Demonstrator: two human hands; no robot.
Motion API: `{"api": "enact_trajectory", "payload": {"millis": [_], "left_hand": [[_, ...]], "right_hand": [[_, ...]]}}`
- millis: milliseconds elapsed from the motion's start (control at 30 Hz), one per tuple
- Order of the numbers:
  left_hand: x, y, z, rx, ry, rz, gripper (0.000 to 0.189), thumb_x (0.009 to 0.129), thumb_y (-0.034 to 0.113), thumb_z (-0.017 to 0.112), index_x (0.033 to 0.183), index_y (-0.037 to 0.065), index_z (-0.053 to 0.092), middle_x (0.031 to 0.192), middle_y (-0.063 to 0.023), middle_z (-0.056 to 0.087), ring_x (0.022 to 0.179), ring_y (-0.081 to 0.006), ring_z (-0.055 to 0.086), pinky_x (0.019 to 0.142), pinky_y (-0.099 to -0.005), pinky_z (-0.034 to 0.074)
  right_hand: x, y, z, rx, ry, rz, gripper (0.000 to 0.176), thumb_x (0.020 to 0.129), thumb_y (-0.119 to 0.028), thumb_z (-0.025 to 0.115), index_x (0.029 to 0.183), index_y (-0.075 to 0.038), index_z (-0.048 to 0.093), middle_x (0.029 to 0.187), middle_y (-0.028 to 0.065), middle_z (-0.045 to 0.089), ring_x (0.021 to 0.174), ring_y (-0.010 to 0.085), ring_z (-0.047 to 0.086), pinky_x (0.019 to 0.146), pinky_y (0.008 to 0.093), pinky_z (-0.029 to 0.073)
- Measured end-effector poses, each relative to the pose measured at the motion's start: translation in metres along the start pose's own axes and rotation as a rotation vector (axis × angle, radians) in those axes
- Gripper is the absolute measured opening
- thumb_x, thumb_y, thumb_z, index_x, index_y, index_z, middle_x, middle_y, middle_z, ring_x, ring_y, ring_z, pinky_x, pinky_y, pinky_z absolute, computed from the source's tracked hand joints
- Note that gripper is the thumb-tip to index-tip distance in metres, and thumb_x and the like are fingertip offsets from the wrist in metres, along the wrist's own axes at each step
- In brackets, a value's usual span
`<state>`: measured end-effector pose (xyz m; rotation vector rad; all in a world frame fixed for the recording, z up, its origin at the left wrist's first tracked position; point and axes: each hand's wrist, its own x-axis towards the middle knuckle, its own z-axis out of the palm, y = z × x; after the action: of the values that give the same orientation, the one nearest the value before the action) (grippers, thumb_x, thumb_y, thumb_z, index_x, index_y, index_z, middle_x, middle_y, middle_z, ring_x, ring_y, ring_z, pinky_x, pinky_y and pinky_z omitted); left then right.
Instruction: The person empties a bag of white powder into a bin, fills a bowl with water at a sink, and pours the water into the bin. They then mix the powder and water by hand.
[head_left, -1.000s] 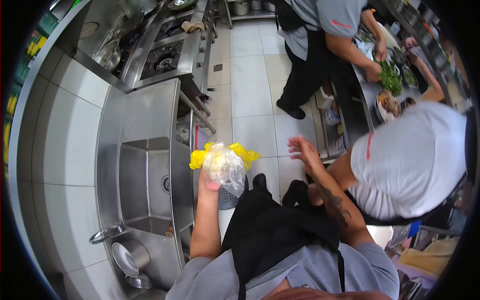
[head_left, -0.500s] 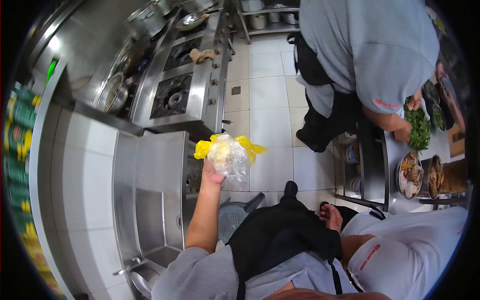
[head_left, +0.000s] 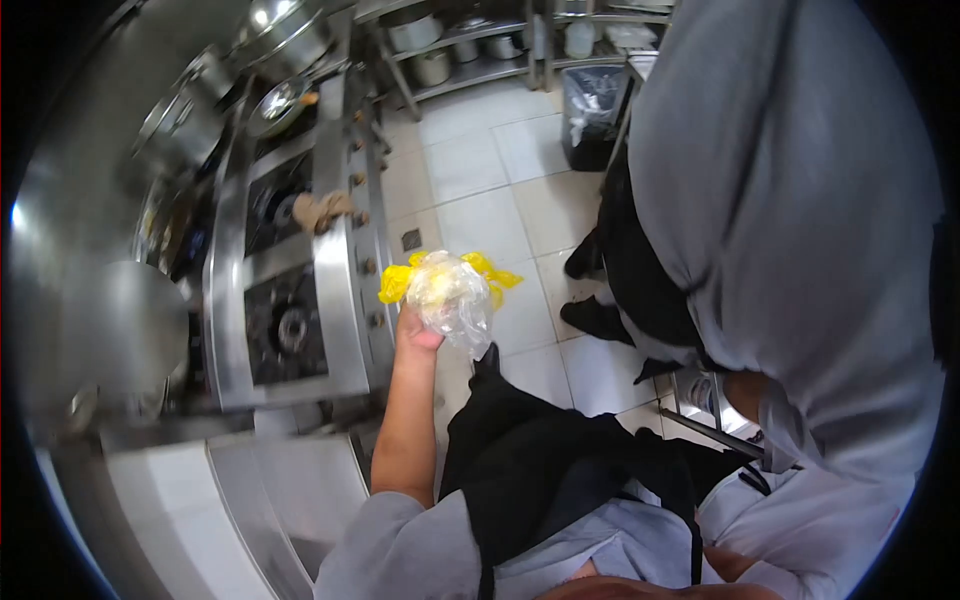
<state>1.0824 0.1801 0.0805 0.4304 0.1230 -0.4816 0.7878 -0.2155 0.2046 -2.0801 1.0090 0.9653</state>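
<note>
My left hand [head_left: 421, 330] is closed around the lower left of a clear, crumpled plastic bag [head_left: 455, 305]. Something pale yellowish shows inside the bag, but I cannot make out what it is. Bright yellow plastic [head_left: 396, 283] sticks out on both sides of it. The bundle is held up in front of me, over the tiled floor [head_left: 483, 222]. Of my right hand nothing shows.
A stove [head_left: 345, 325] with burners, a brown cloth [head_left: 322, 212] and a pan [head_left: 280, 106] stands at the left. Large pots [head_left: 180, 128] are beyond it. A co-worker in grey [head_left: 800, 200] stands close at the right. A black bin [head_left: 592, 115] and metal shelves [head_left: 470, 70] are ahead.
The view has swung left and forward, bringing the stove closer and the bin into sight. The grey-clad co-worker looms larger; the food table has left view. My left hand still holds the bag.
</note>
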Motion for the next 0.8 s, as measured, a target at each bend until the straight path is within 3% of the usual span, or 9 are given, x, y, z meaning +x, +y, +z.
{"api": "enact_trajectory", "payload": {"millis": [167, 300, 800], "left_hand": [[0.141, 0.073, 0.023, 0.047, -0.089, -0.114, 0.039, 0.082, 0.029, 0.066, 0.112, 0.007, 0.057, 0.108, -0.0093, 0.062, 0.100, -0.0235, 0.060, 0.089, -0.0413, 0.049], [0.269, 0.095, 0.045, 0.114, -0.152, -0.154, 0.037, 0.082, 0.030, 0.066, 0.111, 0.008, 0.058, 0.108, -0.0079, 0.062, 0.099, -0.0221, 0.060, 0.088, -0.0391, 0.049], [0.646, 0.019, 0.175, 0.127, -0.342, -0.425, 0.035, 0.088, 0.029, 0.057, 0.111, 0.003, 0.058, 0.110, -0.0125, 0.063, 0.101, -0.0267, 0.061, 0.092, -0.0435, 0.048]], "right_hand": [[0.014, -0.039, -0.003, 0.070, 0.068, 0.092, 0.043, 0.083, -0.038, 0.061, 0.113, -0.008, 0.056, 0.083, 0.0087, 0.066, 0.068, 0.0198, 0.062, 0.064, 0.0313, 0.050], [0.031, -0.058, -0.015, 0.117, 0.111, 0.124, 0.042, 0.083, -0.039, 0.061, 0.111, -0.007, 0.057, 0.082, 0.0094, 0.066, 0.068, 0.0209, 0.062, 0.064, 0.0321, 0.050], [0.162, -0.087, -0.027, 0.290, 0.226, 0.206, 0.040, 0.081, -0.041, 0.062, 0.103, -0.007, 0.059, 0.079, 0.0118, 0.065, 0.066, 0.0246, 0.062, 0.062, 0.0352, 0.050]]}}
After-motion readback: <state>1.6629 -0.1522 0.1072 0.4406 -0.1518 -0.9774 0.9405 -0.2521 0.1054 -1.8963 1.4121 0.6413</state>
